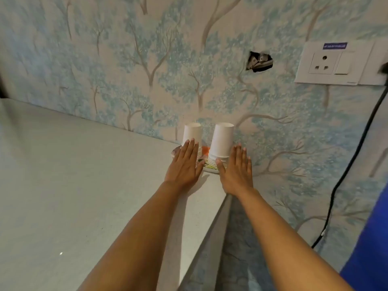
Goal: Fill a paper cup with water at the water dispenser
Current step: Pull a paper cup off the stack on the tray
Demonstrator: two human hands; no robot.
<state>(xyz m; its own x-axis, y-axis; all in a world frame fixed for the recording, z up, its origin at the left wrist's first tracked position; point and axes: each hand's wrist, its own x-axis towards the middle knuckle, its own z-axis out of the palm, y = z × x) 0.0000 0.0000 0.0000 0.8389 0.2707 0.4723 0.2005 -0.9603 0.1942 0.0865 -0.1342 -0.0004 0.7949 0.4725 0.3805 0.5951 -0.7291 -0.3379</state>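
Note:
Two stacks of white paper cups stand upside down on a patterned plate point(210, 169) at the far corner of the counter, against the wall. The left stack point(191, 133) is shorter; the right stack point(222, 139) is taller. My left hand point(184, 166) is stretched out flat, palm down, in front of the left stack, hiding its lower part. My right hand point(236, 171) is flat too, just right of the right stack, thumb near its rims. Neither hand holds anything. No water dispenser is in view.
The pale grey counter point(73, 185) fills the left, and its right edge drops off below my right arm. On the wallpapered wall are a hole point(259, 61), a socket plate point(333, 64) and a black cable point(348, 169) hanging at the right. A blue object point(369, 248) sits at the right edge.

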